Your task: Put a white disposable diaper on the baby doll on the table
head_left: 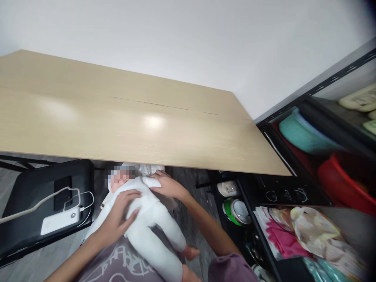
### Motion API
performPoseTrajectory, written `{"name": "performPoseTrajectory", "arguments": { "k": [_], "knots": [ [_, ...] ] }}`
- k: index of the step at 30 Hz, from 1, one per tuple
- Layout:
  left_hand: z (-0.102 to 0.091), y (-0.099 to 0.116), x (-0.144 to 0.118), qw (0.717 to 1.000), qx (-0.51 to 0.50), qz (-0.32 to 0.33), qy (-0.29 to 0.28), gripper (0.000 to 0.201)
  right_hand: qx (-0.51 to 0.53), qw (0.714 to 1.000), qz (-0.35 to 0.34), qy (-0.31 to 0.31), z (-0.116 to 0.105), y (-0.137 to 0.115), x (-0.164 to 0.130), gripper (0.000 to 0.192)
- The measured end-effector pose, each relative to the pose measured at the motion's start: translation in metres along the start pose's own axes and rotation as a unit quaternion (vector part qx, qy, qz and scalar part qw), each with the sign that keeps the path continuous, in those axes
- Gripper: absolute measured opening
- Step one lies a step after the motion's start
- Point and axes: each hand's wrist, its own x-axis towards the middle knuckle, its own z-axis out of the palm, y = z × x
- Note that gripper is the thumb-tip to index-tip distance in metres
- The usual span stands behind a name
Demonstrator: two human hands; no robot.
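Note:
A small figure in a white outfit (147,207) lies on its back across my lap. Its head area is blurred out, and I cannot tell whether it is a doll or a person. My left hand (120,211) rests on the white torso, fingers and thumb apart. At the figure's far arm, my right hand (164,184) has its fingers around the white sleeve (151,182). Both bare feet (191,252) stick out of the trouser legs toward the bottom of the head view. Some white cloth (147,169) shows just beyond my right hand, partly under the table edge.
A wooden table (132,129) stands right in front, its edge just above the figure. To the left, a black stool (26,211) carries a white power bank (60,221) with cables. Shelving on the right holds a teal basin (305,133), a red basin (343,184) and bags.

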Motion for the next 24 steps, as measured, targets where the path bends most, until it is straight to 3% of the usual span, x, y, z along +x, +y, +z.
{"name": "performPoseTrajectory", "arguments": {
  "k": [2, 3, 4, 6, 9, 13, 17, 21, 24],
  "knots": [
    [-0.007, -0.032, -0.036, 0.986, 0.011, -0.103, 0.129, 0.050, -0.029, 0.999, -0.013, 0.027, -0.006, -0.015, 0.003, 0.042],
    [-0.010, -0.046, -0.053, 0.973, 0.011, -0.164, 0.164, 0.060, -0.044, 0.998, -0.020, 0.037, -0.010, -0.025, 0.003, 0.039],
    [-0.013, -0.058, -0.068, 0.959, 0.002, -0.224, 0.174, 0.068, -0.060, 0.997, -0.025, 0.041, -0.014, -0.036, 0.003, 0.035],
    [-0.018, -0.074, -0.092, 0.936, -0.032, -0.323, 0.137, 0.076, -0.091, 0.995, -0.031, 0.039, -0.022, -0.059, 0.002, 0.029],
    [-0.019, -0.078, -0.110, 0.921, -0.051, -0.375, 0.091, 0.078, -0.123, 0.990, -0.058, 0.033, -0.032, -0.091, 0.000, 0.029],
    [-0.017, -0.060, -0.114, 0.938, -0.046, -0.326, 0.111, 0.071, -0.128, 0.982, -0.129, 0.050, -0.052, -0.117, -0.013, 0.040],
    [-0.027, -0.037, -0.112, 0.960, -0.024, -0.252, 0.123, 0.065, -0.112, 0.976, -0.165, 0.082, -0.078, -0.126, -0.047, 0.048],
    [-0.050, -0.013, -0.089, 0.976, 0.022, -0.143, 0.161, 0.059, -0.100, 0.975, -0.102, 0.168, -0.097, -0.120, -0.090, 0.059],
    [-0.073, 0.003, -0.047, 0.988, 0.043, -0.056, 0.137, 0.053, -0.100, 0.970, -0.010, 0.219, -0.104, -0.102, -0.105, 0.056]
  ]
}}
